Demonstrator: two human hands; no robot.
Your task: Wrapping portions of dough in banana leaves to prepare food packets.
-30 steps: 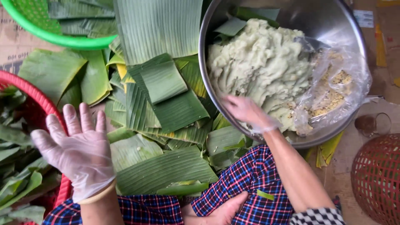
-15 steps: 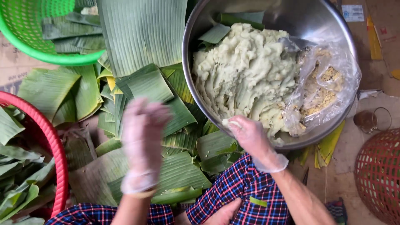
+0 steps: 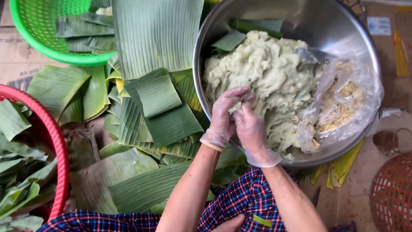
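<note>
Both hands wear thin clear gloves and meet at the near rim of a big steel bowl (image 3: 296,17). My left hand (image 3: 225,114) and my right hand (image 3: 253,129) press together on the edge of a pale greenish dough mass (image 3: 266,77) that fills the bowl. It is unclear whether a separate lump sits between the fingers. A clear plastic bag with yellow crumbly filling (image 3: 343,101) lies inside the bowl on the right. Cut banana leaf pieces (image 3: 159,99) are stacked left of the bowl.
A green plastic basket (image 3: 38,38) with leaf strips sits top left. A red basket (image 3: 51,141) holding leaves is at the left edge. A red woven basket (image 3: 392,193) is bottom right, with a small brown cup (image 3: 386,139) above it. Plaid-clothed legs are at the bottom.
My left hand swung from over the leaves on the left across to the bowl and joined my right hand at the dough. The view shifted slightly left.
</note>
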